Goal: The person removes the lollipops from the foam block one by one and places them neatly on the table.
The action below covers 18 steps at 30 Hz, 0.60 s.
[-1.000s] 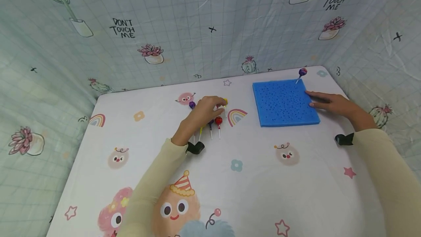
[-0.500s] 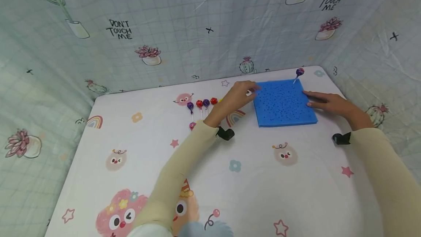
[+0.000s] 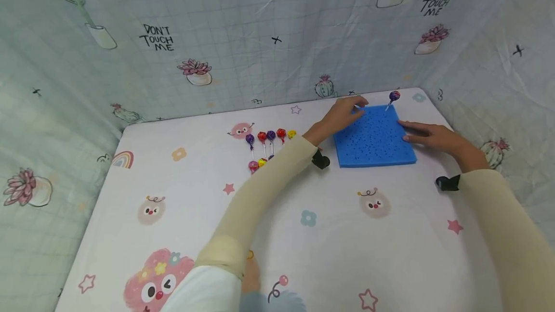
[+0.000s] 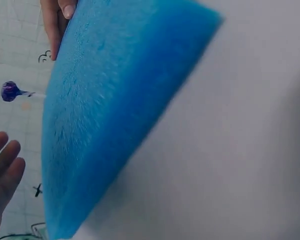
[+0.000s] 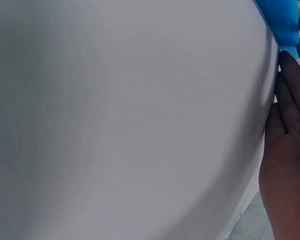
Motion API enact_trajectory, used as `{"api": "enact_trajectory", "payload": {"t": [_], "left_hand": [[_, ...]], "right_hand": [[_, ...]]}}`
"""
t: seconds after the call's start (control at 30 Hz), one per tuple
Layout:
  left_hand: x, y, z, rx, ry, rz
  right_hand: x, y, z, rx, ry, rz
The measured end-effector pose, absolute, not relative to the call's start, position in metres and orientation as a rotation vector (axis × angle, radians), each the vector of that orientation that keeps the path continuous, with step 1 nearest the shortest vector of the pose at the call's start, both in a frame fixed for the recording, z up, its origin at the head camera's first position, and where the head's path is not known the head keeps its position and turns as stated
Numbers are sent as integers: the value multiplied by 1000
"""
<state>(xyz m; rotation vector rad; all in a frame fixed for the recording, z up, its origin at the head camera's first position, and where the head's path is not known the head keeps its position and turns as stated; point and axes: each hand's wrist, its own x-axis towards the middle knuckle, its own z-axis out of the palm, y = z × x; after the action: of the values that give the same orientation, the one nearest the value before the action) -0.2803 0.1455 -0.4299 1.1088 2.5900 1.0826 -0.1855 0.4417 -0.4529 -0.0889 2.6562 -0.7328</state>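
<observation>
A blue foam block (image 3: 373, 138) lies on the table at the right, its top dotted with small holes. One lollipop (image 3: 394, 96) with a purple-and-red wrapper stands tilted in its far right corner. My left hand (image 3: 340, 117) is over the block's far left corner, fingers bent; it seems to pinch a lollipop, mostly hidden by the fingers. In the left wrist view, some fingers (image 4: 7, 167) of that hand extend beside the block. My right hand (image 3: 438, 138) touches the block's right edge with straight fingers; its palm shows in the right wrist view.
Several wrapped lollipops, among them a red one (image 3: 262, 136) and a yellow one (image 3: 291, 134), lie in rows left of the block, partly behind my left sleeve. A patterned cloth (image 3: 243, 37) hangs along the table's far edge.
My left hand has moved right from the lollipop rows to above the foam block's far left corner. My right hand stays at the block's right edge.
</observation>
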Motion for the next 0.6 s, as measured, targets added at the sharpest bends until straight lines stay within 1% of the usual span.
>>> {"api": "enact_trajectory", "payload": {"t": [0.27, 0.6], "left_hand": [[-297, 180, -433, 961, 2579, 1227], [-300, 226, -432, 1007, 2433, 1328]], "right_hand": [[-189, 434, -454, -89, 2643, -785], [-189, 444, -457, -110, 2679, -752]]}}
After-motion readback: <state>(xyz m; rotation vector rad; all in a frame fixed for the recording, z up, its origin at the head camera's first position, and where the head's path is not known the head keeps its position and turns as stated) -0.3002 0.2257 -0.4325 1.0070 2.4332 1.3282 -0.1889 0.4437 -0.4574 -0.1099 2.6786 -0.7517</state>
